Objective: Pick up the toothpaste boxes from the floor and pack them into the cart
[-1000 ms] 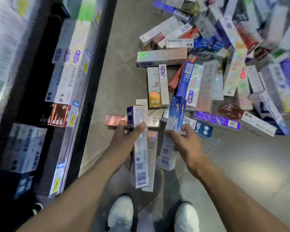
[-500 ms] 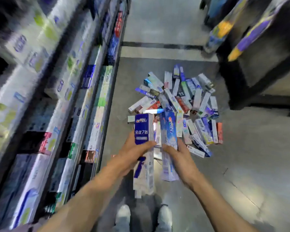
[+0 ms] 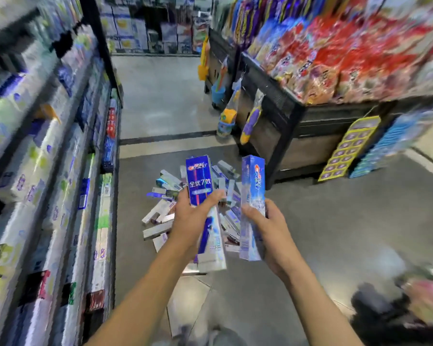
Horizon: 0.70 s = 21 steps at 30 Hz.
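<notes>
The left hand point(image 3: 189, 217) grips upright a blue-and-white cardboard toothpaste box point(image 3: 200, 182) reading "全优7效", with others behind it. The right hand point(image 3: 265, 231) clasps a pale-blue toothpaste box point(image 3: 251, 193), its lettering blurred. The remaining boxes point(image 3: 160, 216) lie heaped on the grey floor point(image 3: 335, 233).

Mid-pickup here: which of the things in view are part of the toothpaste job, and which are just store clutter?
Job:
- boxes gripped in left hand
- blue box gripped in right hand
- box pile on floor

Clutter:
- stocked shelves
- snack bin
- hanging toys
</notes>
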Available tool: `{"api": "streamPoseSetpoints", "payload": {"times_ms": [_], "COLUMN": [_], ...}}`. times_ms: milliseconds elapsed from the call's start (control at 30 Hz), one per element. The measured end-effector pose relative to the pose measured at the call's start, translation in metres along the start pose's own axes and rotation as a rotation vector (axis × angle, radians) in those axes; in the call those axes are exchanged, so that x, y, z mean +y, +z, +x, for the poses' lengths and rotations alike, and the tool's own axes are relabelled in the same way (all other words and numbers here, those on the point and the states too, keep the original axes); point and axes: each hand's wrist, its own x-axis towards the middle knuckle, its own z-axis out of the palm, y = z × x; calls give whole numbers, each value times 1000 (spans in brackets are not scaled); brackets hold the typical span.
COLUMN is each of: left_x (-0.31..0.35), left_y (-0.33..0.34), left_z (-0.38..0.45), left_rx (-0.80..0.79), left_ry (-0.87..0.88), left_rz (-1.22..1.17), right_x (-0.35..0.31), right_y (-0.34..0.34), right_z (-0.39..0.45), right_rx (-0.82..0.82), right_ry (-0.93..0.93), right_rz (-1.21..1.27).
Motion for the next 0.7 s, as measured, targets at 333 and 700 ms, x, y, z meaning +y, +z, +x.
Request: {"api": "streamPoseSetpoints", "payload": {"times_ms": [333, 700], "left_x": [-13, -109], "left_y": [104, 209], "left_z": [-81, -267], "left_rx": [-562, -1245], "left_ry": [-81, -320], "left_rz": [183, 345], "right_x": [-11, 62], "right_y": [-68, -128], "right_z": [-170, -432], "right_rx": [638, 1399], "right_ry": [-69, -16], "right_rz": [-6, 137]}}
